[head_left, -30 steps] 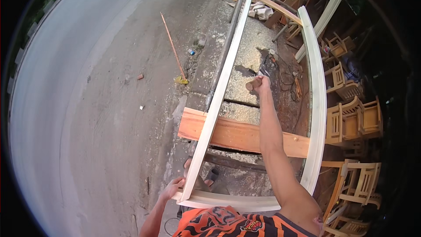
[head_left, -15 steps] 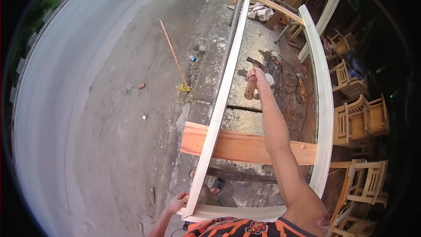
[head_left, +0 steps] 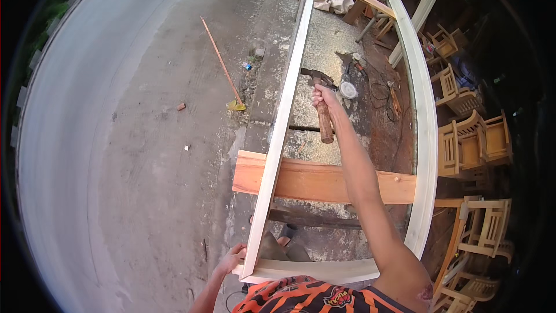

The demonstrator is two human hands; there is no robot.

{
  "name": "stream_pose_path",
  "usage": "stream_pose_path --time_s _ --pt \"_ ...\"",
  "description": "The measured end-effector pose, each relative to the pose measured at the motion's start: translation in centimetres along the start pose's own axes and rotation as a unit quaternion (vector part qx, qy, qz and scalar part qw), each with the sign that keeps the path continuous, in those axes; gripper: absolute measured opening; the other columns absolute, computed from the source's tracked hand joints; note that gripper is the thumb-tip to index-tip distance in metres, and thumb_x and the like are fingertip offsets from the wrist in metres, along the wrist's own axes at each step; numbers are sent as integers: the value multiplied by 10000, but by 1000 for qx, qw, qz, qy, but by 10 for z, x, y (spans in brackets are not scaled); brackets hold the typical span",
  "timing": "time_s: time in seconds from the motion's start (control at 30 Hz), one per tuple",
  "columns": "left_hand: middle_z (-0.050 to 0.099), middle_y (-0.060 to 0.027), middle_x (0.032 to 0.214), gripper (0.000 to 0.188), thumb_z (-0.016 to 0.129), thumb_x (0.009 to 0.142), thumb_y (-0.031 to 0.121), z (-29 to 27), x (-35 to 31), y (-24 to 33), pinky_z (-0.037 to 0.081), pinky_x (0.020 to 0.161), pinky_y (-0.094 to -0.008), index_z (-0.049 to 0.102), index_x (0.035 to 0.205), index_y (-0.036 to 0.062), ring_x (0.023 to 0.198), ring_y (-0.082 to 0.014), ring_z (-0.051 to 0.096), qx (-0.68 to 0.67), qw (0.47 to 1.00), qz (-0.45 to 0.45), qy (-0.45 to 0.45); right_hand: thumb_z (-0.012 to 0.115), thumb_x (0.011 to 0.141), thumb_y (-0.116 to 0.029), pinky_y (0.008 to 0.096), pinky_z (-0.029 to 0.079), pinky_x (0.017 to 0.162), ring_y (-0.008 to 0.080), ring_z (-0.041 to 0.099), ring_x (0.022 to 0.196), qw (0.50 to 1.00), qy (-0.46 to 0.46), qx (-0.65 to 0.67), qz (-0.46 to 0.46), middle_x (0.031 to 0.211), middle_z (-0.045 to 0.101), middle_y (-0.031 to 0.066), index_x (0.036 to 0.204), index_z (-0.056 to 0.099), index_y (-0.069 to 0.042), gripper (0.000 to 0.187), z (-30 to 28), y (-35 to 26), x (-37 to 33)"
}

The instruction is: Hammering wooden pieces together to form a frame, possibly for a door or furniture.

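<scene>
My right hand (head_left: 324, 96) is wrapped round the wooden handle of a hammer (head_left: 325, 122), held over the inside of a pale wooden frame (head_left: 282, 122). The dark hammer head points left and appears close to the frame's long left rail; whether it touches cannot be made out. At the near left corner, my left hand (head_left: 233, 257) grips the frame, its fingers at the joint of the left rail and the near crosspiece (head_left: 324, 269). A wide reddish plank (head_left: 315, 182) lies crosswise under the frame.
A corded power tool (head_left: 349, 88) lies on the sawdust-strewn ground inside the frame. Several wooden chairs (head_left: 472, 139) stand to the right. A thin stick (head_left: 222, 64) lies on the pavement at left, with the road (head_left: 69, 139) beyond. A light cloth (head_left: 335, 3) is at the far end.
The hammer has turned in my right hand, its head swinging toward the left rail and its handle more upright. My left hand stays at the corner. The whole view has shifted slightly.
</scene>
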State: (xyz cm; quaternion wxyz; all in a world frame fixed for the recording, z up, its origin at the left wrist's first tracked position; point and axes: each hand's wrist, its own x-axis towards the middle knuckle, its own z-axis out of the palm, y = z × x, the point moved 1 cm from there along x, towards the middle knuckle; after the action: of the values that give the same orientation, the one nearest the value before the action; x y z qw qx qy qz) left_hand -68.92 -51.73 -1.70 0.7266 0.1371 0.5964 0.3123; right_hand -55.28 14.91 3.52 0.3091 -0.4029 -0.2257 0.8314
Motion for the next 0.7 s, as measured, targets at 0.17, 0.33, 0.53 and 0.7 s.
stream_pose_path --time_s 0.17,0.33,0.53,0.7 --pt "622 -44 1163 368 499 1077 333 8 -4 10 444 979 -309 554 1277 28 1099 -139 549 -10 1000 -5 -4 473 1050 -231 284 437 476 99 424 474 979 86 160 -96 608 425 -26 849 432 -96 245 -20 -17 -3" --pt "627 -43 1148 412 545 1052 372 6 -4 1 464 945 -300 554 1283 31 1035 -134 568 -26 1000 -16 3 501 1024 -151 339 454 525 126 427 508 996 46 72 6 632 415 -8 778 408 -103 267 20 53 -10" --pt "638 -70 1203 446 524 1054 378 9 -6 1 419 1003 -305 580 1314 20 1129 -151 559 33 998 39 47 546 1046 -250 262 442 535 78 453 554 988 20 -154 22 696 447 -31 896 474 -78 239 -28 63 -131" --pt "638 -92 1263 576 441 1066 485 13 -2 4 435 1034 -343 539 1400 25 1152 -186 590 -37 996 68 49 550 1039 -298 251 434 478 74 466 525 946 64 -314 49 701 477 -13 964 507 -72 242 -45 103 -317"
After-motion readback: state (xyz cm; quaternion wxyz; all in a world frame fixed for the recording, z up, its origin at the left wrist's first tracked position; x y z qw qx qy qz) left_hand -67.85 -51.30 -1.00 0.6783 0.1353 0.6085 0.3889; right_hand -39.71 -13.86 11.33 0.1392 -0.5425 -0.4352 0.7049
